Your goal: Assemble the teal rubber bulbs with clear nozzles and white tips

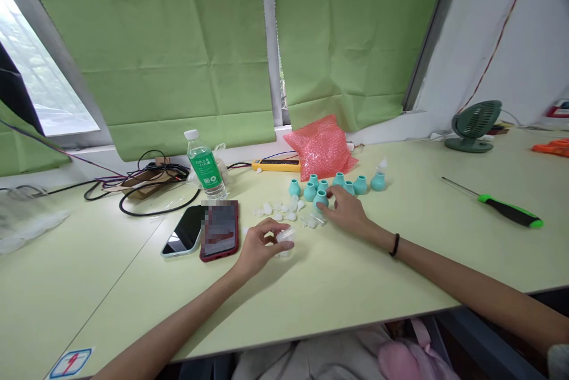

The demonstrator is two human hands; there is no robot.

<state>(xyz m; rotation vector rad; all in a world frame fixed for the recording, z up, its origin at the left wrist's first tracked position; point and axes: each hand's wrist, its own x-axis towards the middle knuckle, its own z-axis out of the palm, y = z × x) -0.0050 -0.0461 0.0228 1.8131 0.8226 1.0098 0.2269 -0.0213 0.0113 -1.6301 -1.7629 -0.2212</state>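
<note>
Between the thumb and fingers of my left hand (262, 245) is a small clear plastic piece (285, 234), held just above the table. My right hand (347, 209) grips a small teal rubber bulb (320, 200) by its sides, its open neck facing up. Several more teal bulbs (309, 191) stand upright behind it. One teal bulb (378, 182) at the right of the group has a clear pointed tip (383, 165) on it. Loose translucent white pieces (278, 211) lie in a scatter between my hands, and some clear pieces (313, 221) lie beneath the held bulb.
Two phones (183, 232) (220, 232) lie left of my left hand, with a water bottle (205, 166) behind them. Pink bubble wrap (324, 149) and a yellow power strip (276, 165) sit at the back. A screwdriver (502, 208) and a small fan (473, 125) are at right.
</note>
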